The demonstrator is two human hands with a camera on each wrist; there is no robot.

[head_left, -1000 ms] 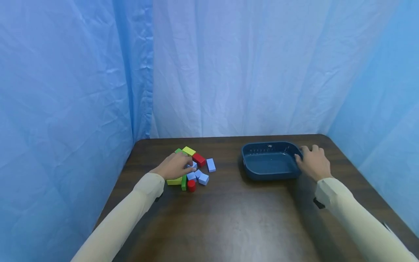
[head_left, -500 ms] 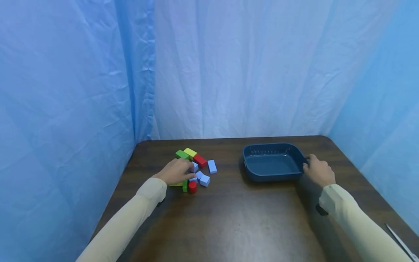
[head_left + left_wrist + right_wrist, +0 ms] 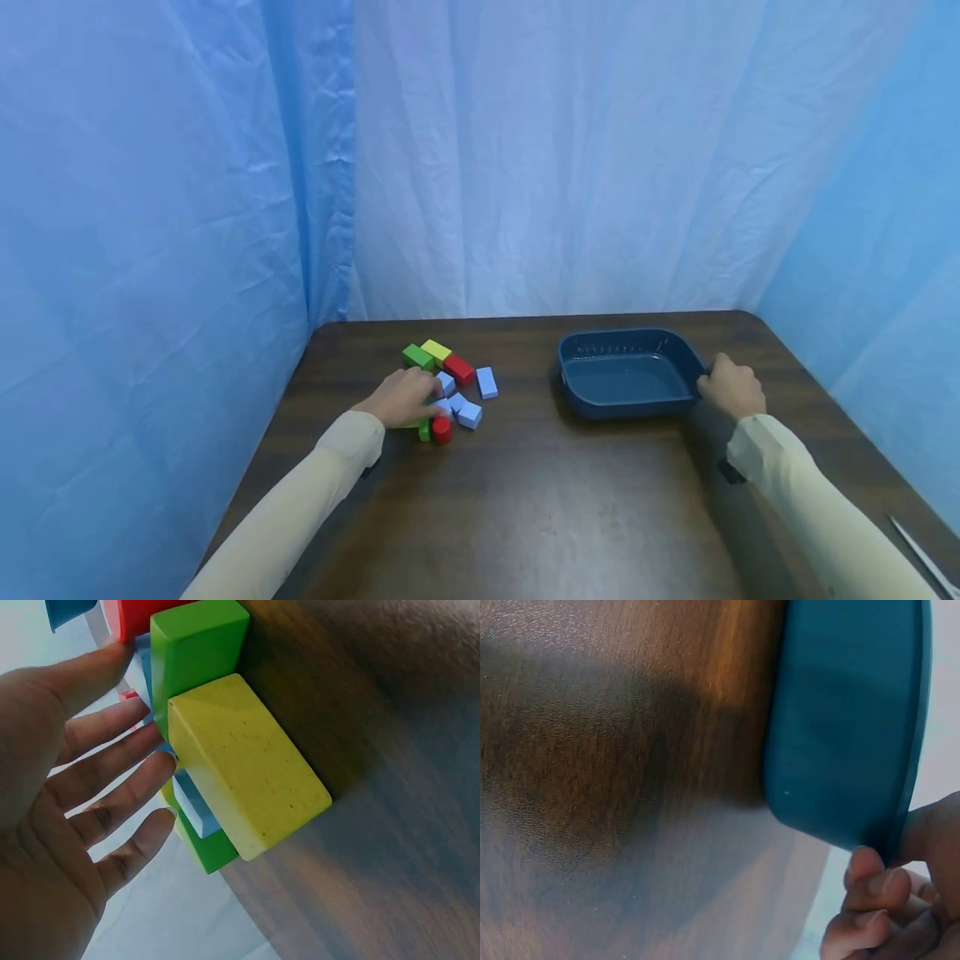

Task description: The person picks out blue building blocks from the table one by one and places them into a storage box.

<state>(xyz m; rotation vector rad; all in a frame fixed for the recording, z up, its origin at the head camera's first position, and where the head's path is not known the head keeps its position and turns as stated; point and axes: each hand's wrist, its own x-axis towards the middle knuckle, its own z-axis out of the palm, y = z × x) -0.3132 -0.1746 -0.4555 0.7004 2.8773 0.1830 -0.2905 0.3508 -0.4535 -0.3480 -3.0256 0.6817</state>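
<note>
My left hand reaches over a loose cluster of coloured toy blocks on the left of the table, fingers spread. In the left wrist view, its fingertips are right at a yellow block and a green block. Around it lie a red cylinder, a red block, a second green block and several light blue blocks; the hand hides part of the cluster. My right hand pinches the right end of a dark blue tray at its rim, thumb and curled fingers on either side.
The dark wooden table has a blue curtain behind it and more curtain on both sides. A thin silvery tool lies at the lower right, beside the right sleeve, partly out of view.
My right hand has closed its fingers on the tray's end. My left hand has drawn slightly nearer, uncovering more of the far green block. The view has shifted a little.
</note>
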